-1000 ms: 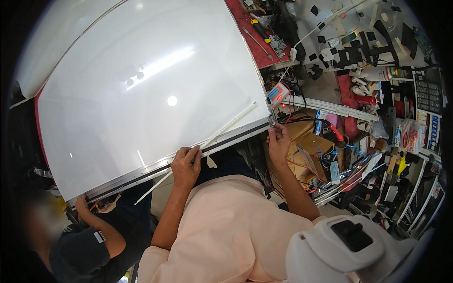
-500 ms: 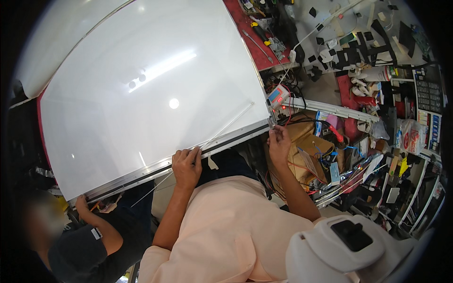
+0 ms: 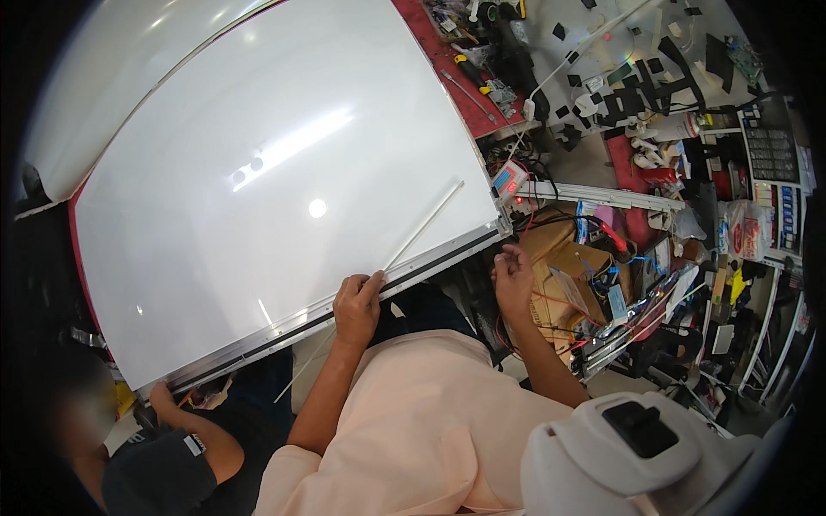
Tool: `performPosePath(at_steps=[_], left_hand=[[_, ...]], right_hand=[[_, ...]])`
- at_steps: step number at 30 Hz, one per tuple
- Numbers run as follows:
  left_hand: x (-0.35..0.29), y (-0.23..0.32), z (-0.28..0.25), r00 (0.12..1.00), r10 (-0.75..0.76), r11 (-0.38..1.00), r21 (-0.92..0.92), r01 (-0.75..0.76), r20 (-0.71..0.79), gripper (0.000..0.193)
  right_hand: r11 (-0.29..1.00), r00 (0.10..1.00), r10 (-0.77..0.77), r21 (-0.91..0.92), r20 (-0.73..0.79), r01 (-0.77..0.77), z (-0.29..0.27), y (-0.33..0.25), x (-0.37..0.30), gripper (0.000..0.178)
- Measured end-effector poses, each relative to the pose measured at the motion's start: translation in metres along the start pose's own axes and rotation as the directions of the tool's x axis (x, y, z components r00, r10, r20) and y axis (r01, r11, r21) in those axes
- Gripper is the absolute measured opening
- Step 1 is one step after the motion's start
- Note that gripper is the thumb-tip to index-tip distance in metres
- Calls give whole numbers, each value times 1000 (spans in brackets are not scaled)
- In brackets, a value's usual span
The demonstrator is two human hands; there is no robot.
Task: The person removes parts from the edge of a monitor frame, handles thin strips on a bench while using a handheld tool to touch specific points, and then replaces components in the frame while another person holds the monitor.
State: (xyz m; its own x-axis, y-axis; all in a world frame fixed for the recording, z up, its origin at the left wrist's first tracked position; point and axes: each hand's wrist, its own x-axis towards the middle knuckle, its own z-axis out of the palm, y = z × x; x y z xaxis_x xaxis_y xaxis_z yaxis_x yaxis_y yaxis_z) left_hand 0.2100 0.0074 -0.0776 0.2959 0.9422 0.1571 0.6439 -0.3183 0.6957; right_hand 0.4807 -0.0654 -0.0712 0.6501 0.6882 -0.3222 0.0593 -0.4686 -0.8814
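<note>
A large glossy white panel (image 3: 284,206) lies in front of me, with a metal edge rail (image 3: 430,260) with a dark band along its near side. My left hand (image 3: 357,310) is closed around a thin white strip (image 3: 423,225), just over the rail. One end of the strip lies on the panel; the other hangs below the rail, toward the floor. Near the panel's right corner, my right hand (image 3: 514,279) hovers with loosely bent fingers and nothing visible in it. It is apart from the corner.
A co-worker's hand (image 3: 161,396) rests at the panel's left near corner. To the right stand a cardboard box (image 3: 551,267) with wires and a small meter (image 3: 509,178). Beyond are a screwdriver (image 3: 471,73) on a red surface and a metal profile (image 3: 602,195).
My left hand has slid right along the rail with the strip. My right hand has come off the panel's corner and slightly down. The panel has shifted a little right relative to the view.
</note>
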Motion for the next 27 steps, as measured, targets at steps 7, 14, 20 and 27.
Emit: performPosePath(at_steps=[7,14,20,27], left_hand=[[2,-7,0,994,105,994,39,-105,3,20],[0,-9,-2,990,138,990,16,-138,-14,23],[0,-10,-5,991,132,990,50,-133,12,30],[2,-3,-3,993,116,990,80,-118,23,26]], right_hand=[[999,998,-35,-26,-46,34,5,5,-30,23],[999,994,-32,-12,-108,31,8,14,-55,26],[999,991,-39,-15,-127,38,8,16,-65,25],[1000,983,-5,5,-184,6,-16,22,-74,27]])
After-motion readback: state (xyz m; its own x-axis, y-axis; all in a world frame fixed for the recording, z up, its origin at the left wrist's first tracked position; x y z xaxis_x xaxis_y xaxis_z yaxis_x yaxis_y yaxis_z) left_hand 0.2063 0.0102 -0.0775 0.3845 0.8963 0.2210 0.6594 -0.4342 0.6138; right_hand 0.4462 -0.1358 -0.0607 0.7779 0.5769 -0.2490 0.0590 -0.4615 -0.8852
